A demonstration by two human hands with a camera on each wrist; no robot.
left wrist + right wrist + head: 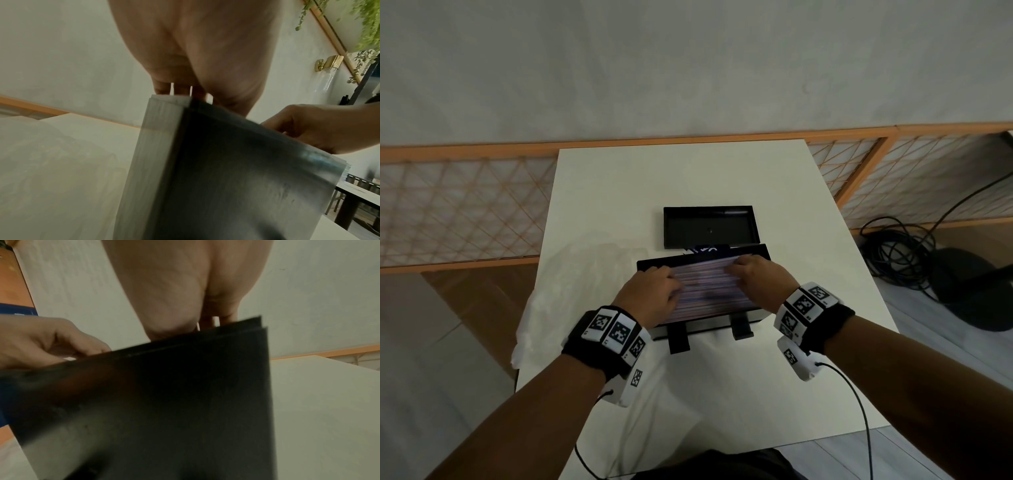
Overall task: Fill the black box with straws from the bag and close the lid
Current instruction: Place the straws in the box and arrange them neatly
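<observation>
The black box stands in the middle of the white table, filled to the top with striped straws lying side by side. My left hand rests on the left part of the straws with its fingers bent down onto them. On the right part my right hand does the same. The wrist views show the box wall from below and each palm above the rim. The black lid lies upturned behind the box. A crumpled clear bag lies to the left.
A blue printed pack stands between box and lid. Two black tabs stick out from the box's front. Beyond the table run an orange lattice rail and a grey wall. Coiled black cables lie on the floor at right.
</observation>
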